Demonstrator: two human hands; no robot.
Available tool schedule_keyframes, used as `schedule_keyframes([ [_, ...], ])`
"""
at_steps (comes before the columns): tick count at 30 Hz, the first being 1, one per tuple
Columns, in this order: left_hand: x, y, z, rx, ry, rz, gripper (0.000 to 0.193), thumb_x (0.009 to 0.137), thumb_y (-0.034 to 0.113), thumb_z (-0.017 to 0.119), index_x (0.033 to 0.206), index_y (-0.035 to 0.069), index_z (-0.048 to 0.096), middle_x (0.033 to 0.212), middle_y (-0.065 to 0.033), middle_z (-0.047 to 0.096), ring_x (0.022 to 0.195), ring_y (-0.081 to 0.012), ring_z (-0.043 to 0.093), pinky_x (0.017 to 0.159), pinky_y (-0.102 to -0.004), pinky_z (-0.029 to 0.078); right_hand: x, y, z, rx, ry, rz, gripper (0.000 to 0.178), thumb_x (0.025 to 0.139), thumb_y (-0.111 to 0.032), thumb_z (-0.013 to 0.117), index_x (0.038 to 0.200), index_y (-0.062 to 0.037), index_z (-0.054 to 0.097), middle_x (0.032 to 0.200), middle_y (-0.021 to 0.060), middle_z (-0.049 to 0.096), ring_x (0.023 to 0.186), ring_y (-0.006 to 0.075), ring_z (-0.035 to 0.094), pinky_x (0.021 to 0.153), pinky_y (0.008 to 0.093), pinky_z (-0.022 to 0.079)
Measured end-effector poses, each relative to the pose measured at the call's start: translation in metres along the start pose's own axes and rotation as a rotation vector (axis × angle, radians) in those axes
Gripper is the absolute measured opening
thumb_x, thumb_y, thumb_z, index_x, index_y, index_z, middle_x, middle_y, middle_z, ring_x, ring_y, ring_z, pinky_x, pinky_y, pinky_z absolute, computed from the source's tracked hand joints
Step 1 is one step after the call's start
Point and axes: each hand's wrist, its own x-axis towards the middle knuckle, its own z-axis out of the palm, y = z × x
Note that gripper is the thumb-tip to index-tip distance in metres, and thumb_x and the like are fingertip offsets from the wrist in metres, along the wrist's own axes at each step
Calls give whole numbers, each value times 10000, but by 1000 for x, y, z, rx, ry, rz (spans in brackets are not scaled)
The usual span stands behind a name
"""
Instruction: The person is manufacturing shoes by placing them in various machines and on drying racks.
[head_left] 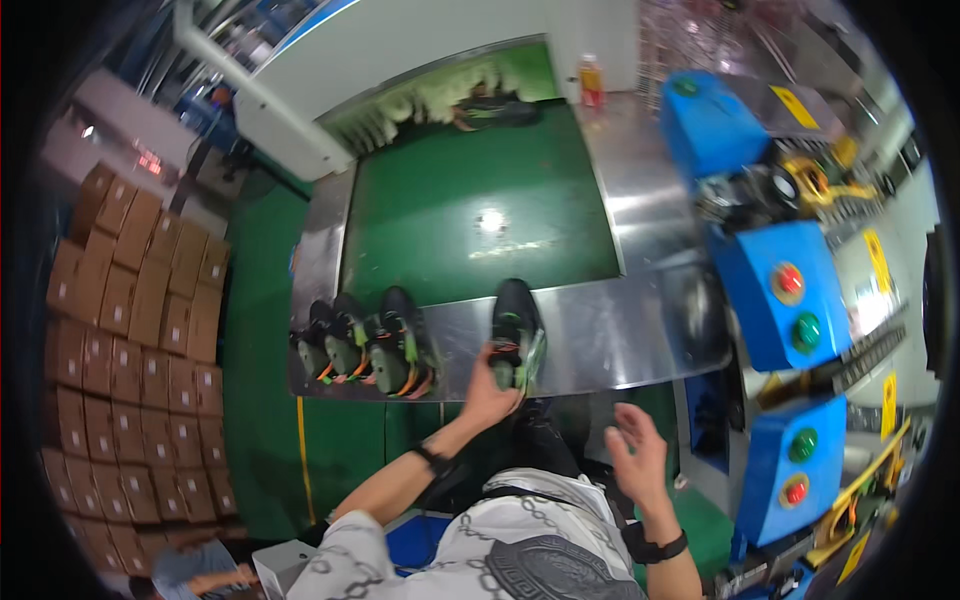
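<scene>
Grasps the near end of a black shoe (515,318) with the left hand (488,398), thumb and fingers closed around the heel. Points the toe away, over the steel ledge (600,340) along the front of a green belt (480,210); cannot tell contact with the metal from this angle. Holds the right hand (640,458) loose and unclasped, fingers parted, to the right of the shoe and just nearer than the ledge. Wears dark bands (436,458) on both wrists.

Leftward along the same ledge, a row of dark shoes (398,335) with orange touches, toes away. Across the belt, a pale machine housing (440,50) with pale hanging strips (405,118) in the opening; beside the strips, lying sideways, another dark shoe (500,112). Right of that, a small bottle (591,80). Farther right, blue control boxes (755,265) with red and green buttons. Far left, stacked brown cartons (140,400); at lower left, part of another person (195,572).
</scene>
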Motion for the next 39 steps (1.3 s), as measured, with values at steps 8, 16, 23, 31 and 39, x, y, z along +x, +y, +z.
schedule_keyframes([
  [8,-26,-14,-98,89,384,130,849,758,90,709,1440,-63,225,1468,-249,313,1388,-369,291,1140,-431,239,50,-6,110,257,-109,377,939,734,-103,694,1505,-26,164,1519,217,245,1430,358,212,1131,489,223],
  [16,27,-123,-185,-307,166,-476,407,707,17,682,1097,-4,567,1045,-78,621,903,-178,580,849,-329,480,119,10,219,-115,-10,331,811,679,-58,657,1390,75,291,1316,292,457,1232,397,474,1067,385,359],
  [23,81,-43,-217,-599,-165,-558,539,688,-16,576,1219,22,489,1034,-102,611,911,-259,633,826,-377,540,100,-68,148,453,-14,283,531,719,73,520,1245,9,479,1041,75,602,963,169,560,890,322,468],
  [31,105,83,-194,-354,-1136,76,644,660,77,597,1270,-51,435,1103,-132,573,964,-254,617,854,-350,522,-87,-155,211,297,792,-83,755,732,-56,614,1413,-2,294,1166,182,565,1088,273,559,949,356,433],
  [39,-26,156,-144,-30,-2162,358,672,668,35,646,1296,-46,421,1030,-159,581,876,-285,606,687,-344,507,-335,-183,429,387,1751,-183,693,759,-122,721,1361,41,419,1330,129,514,1243,199,454,1084,346,325],
])
